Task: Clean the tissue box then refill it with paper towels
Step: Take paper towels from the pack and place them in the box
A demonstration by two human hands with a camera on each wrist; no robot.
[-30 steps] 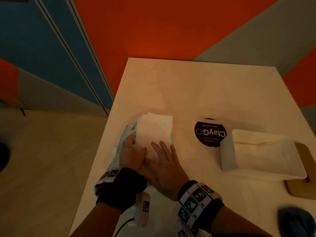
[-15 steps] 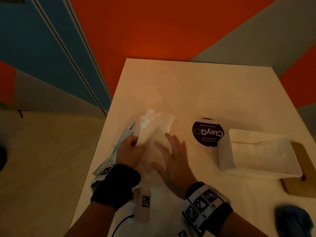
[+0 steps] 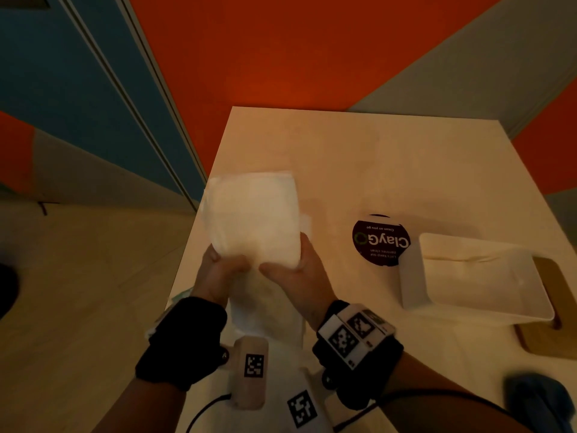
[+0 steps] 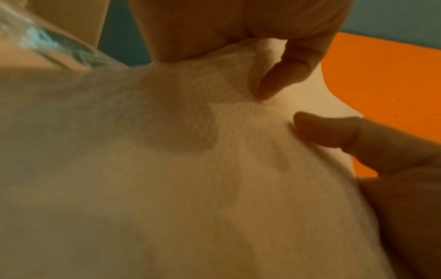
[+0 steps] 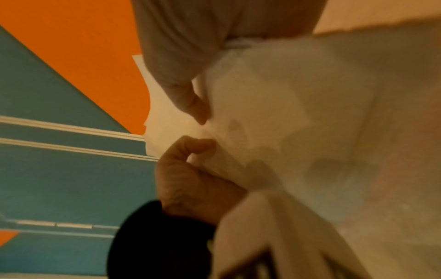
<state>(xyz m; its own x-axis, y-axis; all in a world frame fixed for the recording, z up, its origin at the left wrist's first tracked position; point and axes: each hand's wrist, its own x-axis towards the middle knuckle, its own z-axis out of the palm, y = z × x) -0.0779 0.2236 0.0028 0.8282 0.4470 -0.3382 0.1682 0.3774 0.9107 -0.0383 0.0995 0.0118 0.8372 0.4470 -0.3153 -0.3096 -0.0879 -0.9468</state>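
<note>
A thick stack of white paper towels is lifted above the table's left edge. My left hand and right hand grip its near end from either side. The left wrist view shows my thumb pressing into the paper towels. In the right wrist view both hands pinch the paper towels. More white paper hangs below my hands. The open white tissue box stands on the table to the right, apart from both hands; its inside looks bare.
A round dark ClayGo sticker lies between the stack and the box. A wooden board lies partly under the box. A blue cloth is at the near right. A teal plastic wrapper hangs at the table's left edge.
The stack lay on the table by the wrapper with my hands resting on it. Both hands have taken hold of it and raised it off the table.
</note>
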